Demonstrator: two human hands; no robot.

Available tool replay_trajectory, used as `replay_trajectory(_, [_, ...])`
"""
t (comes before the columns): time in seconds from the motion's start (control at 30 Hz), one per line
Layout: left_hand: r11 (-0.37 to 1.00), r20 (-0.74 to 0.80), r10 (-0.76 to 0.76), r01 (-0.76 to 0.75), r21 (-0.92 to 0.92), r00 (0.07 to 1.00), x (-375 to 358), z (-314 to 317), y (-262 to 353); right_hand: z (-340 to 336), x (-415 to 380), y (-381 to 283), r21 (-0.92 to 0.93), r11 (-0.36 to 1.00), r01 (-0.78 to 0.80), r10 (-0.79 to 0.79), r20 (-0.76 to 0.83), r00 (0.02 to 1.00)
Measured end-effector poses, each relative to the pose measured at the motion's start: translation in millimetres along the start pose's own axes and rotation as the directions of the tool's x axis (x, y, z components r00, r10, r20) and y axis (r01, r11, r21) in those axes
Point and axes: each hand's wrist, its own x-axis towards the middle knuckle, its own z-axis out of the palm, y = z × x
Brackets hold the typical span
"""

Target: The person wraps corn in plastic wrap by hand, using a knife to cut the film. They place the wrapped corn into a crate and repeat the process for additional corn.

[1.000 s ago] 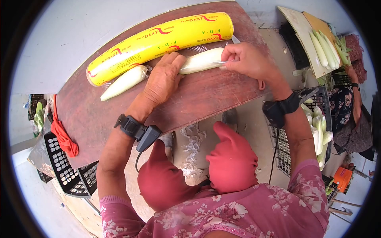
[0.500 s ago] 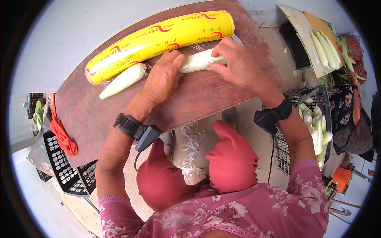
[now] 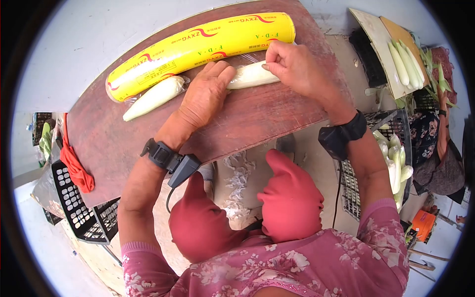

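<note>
On the dark red table, a pale tapered vegetable lies along the front of a large yellow roll of cling film. Clear film shows around it. My left hand is closed over its left end, fingers curled and hiding that end. At the right end, my right hand is bent, thumb and forefinger pinched together at the film, just above the vegetable. A second vegetable, with film around its thick end, rests left of my left hand, touching or almost touching the roll.
The curved table edge is close to my body. On the right stand a black crate of pale vegetables and a board holding several more. A co-worker's arm is at far right. A red cloth hangs at left above a black crate.
My right hand has lifted slightly from the vegetable's right end, and its fingers have drawn into a pinch. My left hand stays on the left end.
</note>
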Motion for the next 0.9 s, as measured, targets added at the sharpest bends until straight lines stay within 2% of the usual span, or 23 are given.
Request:
replay_trajectory(0.07, [1.0,0.009,-0.009,0.009,0.006,1.0,-0.7,1.1,-1.3,1.9,5.8,7.0,-0.008,1.0,0.009,-0.009,-0.014,1.0])
replay_trajectory(0.27, [0.999,0.039,-0.042,0.042,-0.006,0.998,-2.2,0.4,-1.8,14.1,12.4,19.2,-0.082,0.974,0.21,-0.222,-0.185,0.957])
replay_trajectory(0.37, [0.997,0.082,-0.076,0.079,-0.028,0.994,-3.2,-0.2,-3.2,19.0,9.8,24.9,-0.159,0.958,0.24,-0.272,-0.233,0.934])
replay_trajectory(0.5, [0.999,0.074,-0.05,0.052,-0.019,0.996,-5.5,0.4,-5.0,25.0,5.4,26.6,-0.089,0.979,0.183,-0.201,-0.273,0.941])
replay_trajectory(0.6, [0.997,0.128,-0.08,0.081,0.0,0.989,-6.8,-4.1,-3.0,26.3,5.8,26.4,-0.079,0.986,0.144,-0.16,-0.269,0.95])
replay_trajectory(0.7, [0.992,0.091,-0.119,0.122,-0.023,0.989,-5.5,-8.0,2.6,26.2,8.2,28.3,-0.048,0.994,0.098,-0.107,-0.265,0.958])
replay_trajectory(0.8, [0.97,0.188,-0.21,0.228,-0.081,0.959,-3.8,-12.6,2.3,26.2,8.3,30.0,0.004,0.997,0.077,-0.074,-0.258,0.963])
replay_trajectory(0.9, [0.974,0.208,-0.219,0.226,-0.011,0.953,-0.9,-15.6,4.9,25.5,10.1,30.2,0.01,0.999,0.038,-0.034,-0.227,0.973])
